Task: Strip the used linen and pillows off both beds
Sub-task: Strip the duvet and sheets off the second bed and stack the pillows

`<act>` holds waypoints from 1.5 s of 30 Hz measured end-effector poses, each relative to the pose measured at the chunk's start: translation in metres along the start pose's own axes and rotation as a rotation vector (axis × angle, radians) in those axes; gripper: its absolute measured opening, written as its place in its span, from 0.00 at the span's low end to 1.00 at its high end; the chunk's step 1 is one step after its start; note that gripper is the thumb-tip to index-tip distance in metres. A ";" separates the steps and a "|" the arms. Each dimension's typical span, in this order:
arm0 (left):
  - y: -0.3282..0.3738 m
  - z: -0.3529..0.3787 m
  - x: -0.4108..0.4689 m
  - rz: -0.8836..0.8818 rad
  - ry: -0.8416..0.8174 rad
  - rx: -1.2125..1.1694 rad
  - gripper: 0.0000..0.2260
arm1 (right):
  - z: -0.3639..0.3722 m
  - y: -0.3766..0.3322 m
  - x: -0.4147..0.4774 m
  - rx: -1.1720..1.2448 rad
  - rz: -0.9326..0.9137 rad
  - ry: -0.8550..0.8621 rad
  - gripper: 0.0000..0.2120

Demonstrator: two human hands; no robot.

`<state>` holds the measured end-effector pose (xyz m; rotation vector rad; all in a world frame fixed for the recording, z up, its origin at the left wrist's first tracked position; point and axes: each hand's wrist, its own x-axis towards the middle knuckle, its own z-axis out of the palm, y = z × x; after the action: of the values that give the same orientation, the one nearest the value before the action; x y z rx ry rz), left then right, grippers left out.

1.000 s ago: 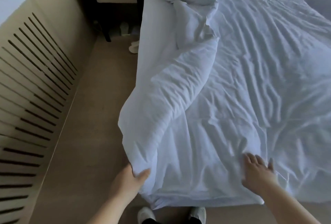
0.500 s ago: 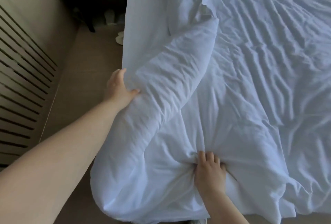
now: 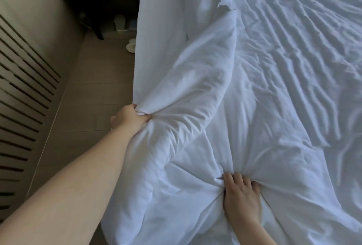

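Here the left hand point(image 3: 129, 119) pinches a fold of the rumpled white cotton duvet point(image 3: 195, 98); the right hand point(image 3: 242, 197) clenches its fingers into the same duvet.

Bed point(image 3: 156, 29) under rumpled white duvet point(image 3: 195, 98), seemingly over wrinkled sheet point(image 3: 293, 58).

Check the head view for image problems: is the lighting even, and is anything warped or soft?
Head view: lighting is uneven, with the duvet near the left hand bright and the sheet greying toward the upper right; the nightstand corner is deep shadow. Wide-angle stretch enlarges the left forearm. Right hand stays sharp.
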<state>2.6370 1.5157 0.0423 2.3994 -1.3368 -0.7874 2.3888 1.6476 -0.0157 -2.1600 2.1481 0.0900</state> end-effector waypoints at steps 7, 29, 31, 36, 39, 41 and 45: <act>-0.070 -0.050 -0.077 -0.198 -0.047 -0.254 0.15 | -0.060 0.012 -0.003 0.137 -0.004 -0.212 0.19; -0.144 -0.039 -0.149 -0.275 0.067 -0.162 0.21 | -0.045 0.043 -0.079 0.135 -0.083 -0.338 0.38; -0.121 -0.022 -0.157 -0.131 0.119 -0.062 0.25 | -0.047 0.058 -0.088 0.247 -0.033 -0.229 0.41; -0.021 0.043 -0.214 0.538 -0.032 -0.051 0.31 | -0.061 0.097 -0.110 0.599 0.235 -0.177 0.32; 0.027 0.088 -0.247 0.900 -0.263 0.100 0.26 | -0.071 0.122 -0.109 0.624 0.240 -0.147 0.32; 0.055 0.114 -0.266 0.984 -0.370 0.178 0.25 | -0.079 0.148 -0.103 0.645 0.272 -0.087 0.28; 0.103 0.168 -0.289 1.058 -0.356 0.138 0.25 | -0.071 0.222 -0.082 0.775 0.455 -0.011 0.20</act>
<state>2.3459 1.7086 0.0494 1.2660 -2.4797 -0.7859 2.1650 1.7207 0.0584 -1.2317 2.1200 -0.5906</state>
